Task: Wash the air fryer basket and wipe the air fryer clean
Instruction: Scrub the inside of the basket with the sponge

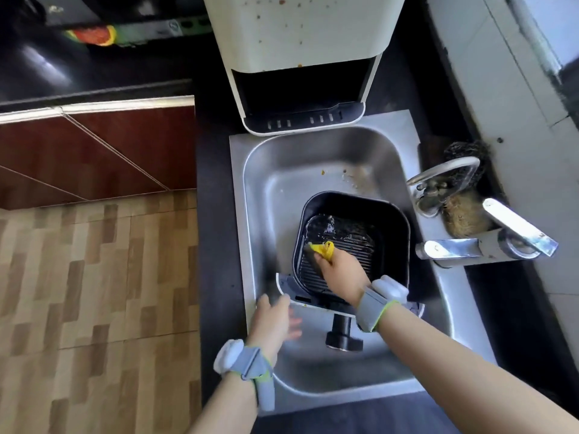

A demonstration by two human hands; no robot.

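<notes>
nearest us, our left hand (275, 317) hovers with relaxed, spread fingers over the near left rim of the steel sink (266, 170), holding nothing, just beside the white front panel of the air fryer basket (391, 220). the basket sits in the sink, its black handle (343, 333) pointing toward us. our right hand (341, 274) reaches inside it, fingers clamped on a yellow scrubbing sponge (324, 249) pressed to the ribbed, wet bottom. to the right stand the faucet (488, 242) and a steel scourer (466, 151). beyond the sink, on the dark worktop (213, 245), stands the spattered white air fryer (300, 42), its cavity open.
</notes>
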